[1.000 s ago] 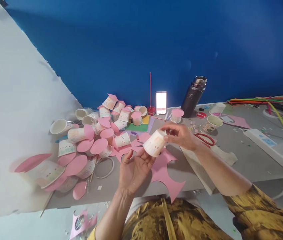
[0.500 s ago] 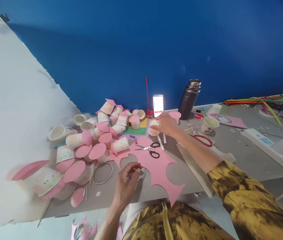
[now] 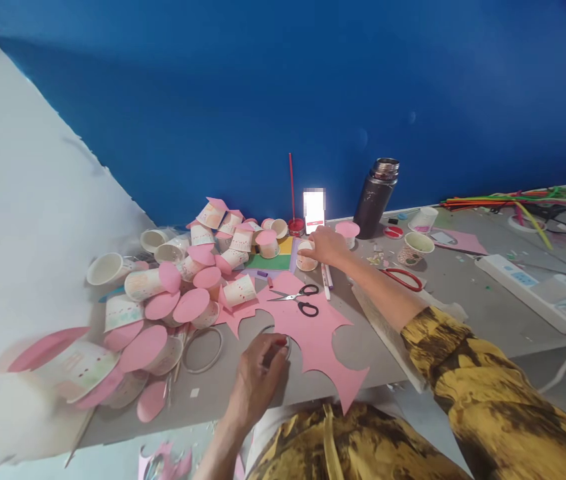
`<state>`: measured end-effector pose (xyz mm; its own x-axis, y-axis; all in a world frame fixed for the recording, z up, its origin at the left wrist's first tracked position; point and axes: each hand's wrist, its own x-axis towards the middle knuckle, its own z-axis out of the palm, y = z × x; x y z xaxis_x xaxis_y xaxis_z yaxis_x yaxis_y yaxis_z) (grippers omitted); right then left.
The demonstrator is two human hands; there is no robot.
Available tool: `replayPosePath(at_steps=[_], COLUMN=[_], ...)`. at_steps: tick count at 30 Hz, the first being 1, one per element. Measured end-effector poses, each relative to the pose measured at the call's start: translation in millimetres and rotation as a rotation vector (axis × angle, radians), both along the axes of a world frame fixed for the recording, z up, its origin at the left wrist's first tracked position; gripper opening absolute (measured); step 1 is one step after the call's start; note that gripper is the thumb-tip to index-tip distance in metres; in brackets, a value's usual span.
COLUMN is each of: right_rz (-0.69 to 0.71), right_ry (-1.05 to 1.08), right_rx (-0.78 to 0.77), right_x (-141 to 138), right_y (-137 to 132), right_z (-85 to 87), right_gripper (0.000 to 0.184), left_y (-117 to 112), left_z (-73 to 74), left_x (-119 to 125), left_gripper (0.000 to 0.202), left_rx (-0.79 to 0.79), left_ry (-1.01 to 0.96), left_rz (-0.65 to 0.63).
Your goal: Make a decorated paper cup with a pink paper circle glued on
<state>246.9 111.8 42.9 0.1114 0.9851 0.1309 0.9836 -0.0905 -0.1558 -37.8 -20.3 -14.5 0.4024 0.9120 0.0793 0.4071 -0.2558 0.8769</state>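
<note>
My right hand (image 3: 329, 245) reaches far across the grey table (image 3: 463, 313) and rests on a paper cup (image 3: 305, 257) standing near the green card, fingers curled round its rim. My left hand (image 3: 261, 372) lies near the front edge with fingers bent down over a clear tape ring (image 3: 279, 341) at the edge of the cut pink paper sheet (image 3: 317, 337). Black-handled scissors (image 3: 299, 299) lie on that sheet between my hands.
A heap of paper cups with pink discs (image 3: 183, 287) fills the left. A dark flask (image 3: 375, 197), a lit phone (image 3: 313, 208), red scissors (image 3: 403, 279), a power strip (image 3: 533, 293) and coloured pipe cleaners (image 3: 513, 200) lie behind and right. A second tape ring (image 3: 203, 348) lies left.
My right hand carried the cup away from my left hand and set it down far across the table. My left hand dropped to the tape ring near the front edge.
</note>
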Motion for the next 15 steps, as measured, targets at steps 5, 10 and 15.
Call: replayPosePath(at_steps=[5,10,15], right_rz=[0.012,0.018,0.326], right_ry=[0.011,-0.024,-0.111], right_rx=[0.025,0.03,-0.047], right_x=[2,34,40], right_y=[-3,-33,-74], right_z=[2.4,-1.4,-37.6], right_gripper=[0.056,0.046,0.03], left_y=[0,-2,-4], left_z=[0.5,-0.1,-12.9], left_x=[7,5,6], left_gripper=[0.018,0.016,0.022], left_rx=[0.086,0.21,0.358], left_ry=[-0.016,-0.04,0.006], left_rz=[-0.036,-0.066,-0.192])
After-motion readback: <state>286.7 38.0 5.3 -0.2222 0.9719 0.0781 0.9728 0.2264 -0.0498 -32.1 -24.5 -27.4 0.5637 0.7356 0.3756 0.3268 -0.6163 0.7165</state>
